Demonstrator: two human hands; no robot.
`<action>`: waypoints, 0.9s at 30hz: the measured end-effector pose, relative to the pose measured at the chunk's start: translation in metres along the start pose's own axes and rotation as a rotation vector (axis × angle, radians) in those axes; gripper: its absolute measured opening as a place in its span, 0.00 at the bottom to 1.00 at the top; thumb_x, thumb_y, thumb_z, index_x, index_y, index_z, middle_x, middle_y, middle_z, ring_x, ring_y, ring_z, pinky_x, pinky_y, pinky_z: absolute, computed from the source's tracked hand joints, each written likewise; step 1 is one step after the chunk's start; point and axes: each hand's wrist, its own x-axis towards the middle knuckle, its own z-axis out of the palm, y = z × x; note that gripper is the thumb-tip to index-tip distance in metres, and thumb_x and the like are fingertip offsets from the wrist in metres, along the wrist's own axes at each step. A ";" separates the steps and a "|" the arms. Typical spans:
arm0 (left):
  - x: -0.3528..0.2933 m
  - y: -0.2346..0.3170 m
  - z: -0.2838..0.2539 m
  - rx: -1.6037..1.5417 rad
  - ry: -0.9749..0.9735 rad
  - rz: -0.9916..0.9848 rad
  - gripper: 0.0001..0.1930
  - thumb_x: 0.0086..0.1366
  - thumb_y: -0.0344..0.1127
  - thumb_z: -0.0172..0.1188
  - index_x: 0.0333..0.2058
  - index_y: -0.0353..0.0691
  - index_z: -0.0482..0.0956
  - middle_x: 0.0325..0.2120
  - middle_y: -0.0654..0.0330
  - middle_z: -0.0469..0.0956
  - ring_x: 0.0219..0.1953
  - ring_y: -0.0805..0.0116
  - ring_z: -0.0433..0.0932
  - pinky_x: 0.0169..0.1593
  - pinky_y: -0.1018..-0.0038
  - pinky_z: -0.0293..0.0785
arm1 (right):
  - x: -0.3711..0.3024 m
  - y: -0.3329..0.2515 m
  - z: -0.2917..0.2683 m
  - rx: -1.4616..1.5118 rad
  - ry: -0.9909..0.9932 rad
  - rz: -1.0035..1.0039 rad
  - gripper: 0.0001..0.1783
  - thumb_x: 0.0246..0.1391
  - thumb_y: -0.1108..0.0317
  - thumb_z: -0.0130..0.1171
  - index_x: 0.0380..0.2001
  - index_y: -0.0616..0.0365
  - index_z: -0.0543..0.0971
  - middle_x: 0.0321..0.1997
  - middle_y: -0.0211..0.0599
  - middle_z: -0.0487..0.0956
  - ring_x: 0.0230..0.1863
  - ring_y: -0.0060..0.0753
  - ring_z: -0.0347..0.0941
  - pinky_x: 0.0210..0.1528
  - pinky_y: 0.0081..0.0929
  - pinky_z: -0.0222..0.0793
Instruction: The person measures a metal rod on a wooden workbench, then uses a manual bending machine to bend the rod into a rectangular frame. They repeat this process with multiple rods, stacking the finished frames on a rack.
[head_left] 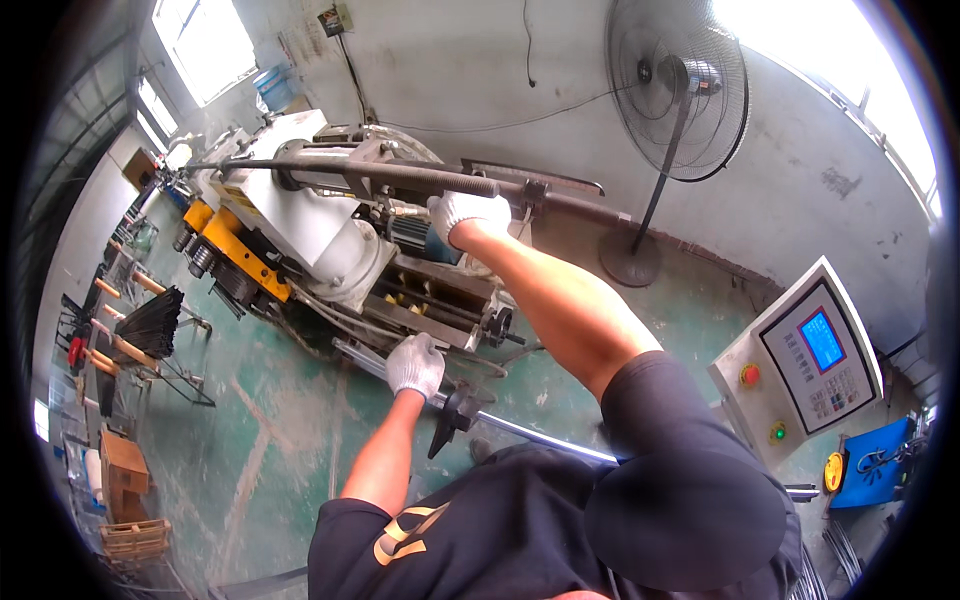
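My right hand (468, 216), in a white knit glove, reaches far forward to a long dark rod (410, 176) along the top of the machine. It is closed at the rod's ribbed end, with the fingertips partly hidden. Lower and nearer, my left hand (415, 366) wears a matching glove and is curled into a fist. It sits over a shiny metal rail (520, 429), beside a black clamp-like bracket (456, 416). A thin dark piece shows beside its fingers; what they hold is hidden.
The large white machine (335, 225) has a yellow-orange part (240, 252) and hoses. A control panel (815, 350) with a lit blue screen stands at right. A floor fan (680, 90) is by the wall. Racks with dark bars (148, 322) stand at left; a blue box (872, 465) lies right.
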 end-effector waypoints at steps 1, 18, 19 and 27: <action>-0.001 -0.002 0.001 -0.008 0.012 -0.008 0.07 0.59 0.37 0.57 0.29 0.42 0.81 0.33 0.51 0.82 0.39 0.48 0.82 0.45 0.55 0.78 | -0.003 -0.002 0.004 0.014 0.101 -0.019 0.20 0.59 0.51 0.50 0.44 0.47 0.84 0.48 0.41 0.85 0.50 0.46 0.81 0.51 0.38 0.77; 0.001 -0.004 -0.001 -0.023 -0.003 -0.041 0.06 0.58 0.36 0.56 0.28 0.45 0.81 0.32 0.52 0.82 0.39 0.48 0.81 0.44 0.55 0.77 | -0.017 -0.008 -0.029 0.106 -0.026 -0.120 0.20 0.60 0.50 0.49 0.42 0.50 0.82 0.40 0.44 0.84 0.45 0.48 0.82 0.47 0.38 0.78; 0.001 -0.004 -0.001 -0.024 0.000 -0.035 0.06 0.58 0.36 0.56 0.28 0.45 0.81 0.32 0.52 0.82 0.39 0.48 0.81 0.44 0.55 0.77 | -0.020 -0.009 -0.031 0.123 -0.019 -0.116 0.20 0.60 0.50 0.50 0.42 0.50 0.82 0.41 0.44 0.84 0.45 0.48 0.82 0.47 0.38 0.78; -0.002 -0.003 -0.003 0.012 -0.058 0.003 0.05 0.58 0.35 0.55 0.28 0.45 0.79 0.32 0.53 0.82 0.38 0.48 0.81 0.42 0.55 0.78 | -0.028 -0.002 -0.026 0.157 0.082 -0.194 0.17 0.61 0.54 0.54 0.48 0.49 0.80 0.43 0.45 0.84 0.45 0.51 0.81 0.48 0.42 0.78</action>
